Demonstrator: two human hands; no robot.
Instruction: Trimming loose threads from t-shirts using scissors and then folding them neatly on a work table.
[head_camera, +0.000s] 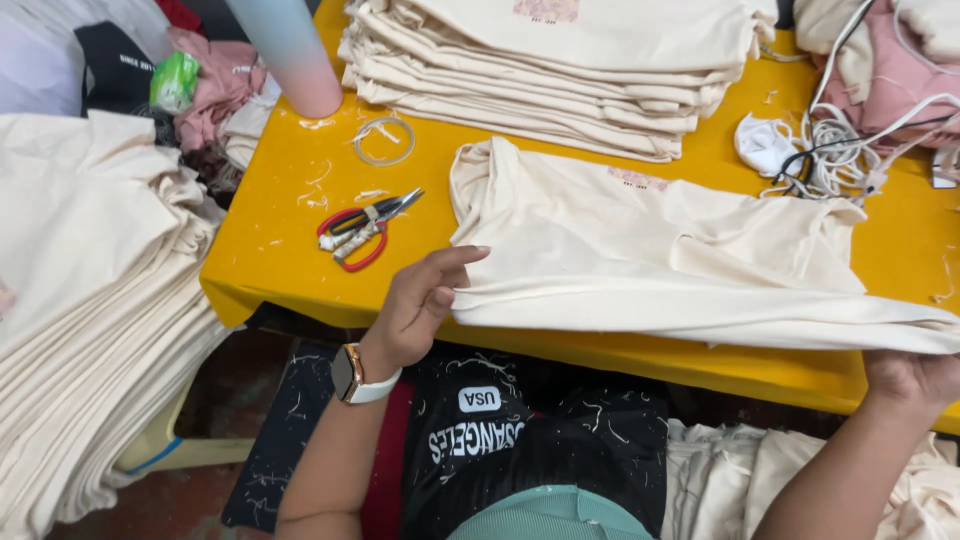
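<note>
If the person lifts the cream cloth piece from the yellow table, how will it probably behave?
The cream cloth piece is probably floppy: it lies in soft folds and bends over the yellow table edge. It likely weighs little, since the left hand and right hand grip only its edge. It should sag between them, not roll.

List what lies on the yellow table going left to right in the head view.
Red-handled scissors → clear tape ring → left hand → cream folded cloth it grips → white tangled cords.
</note>
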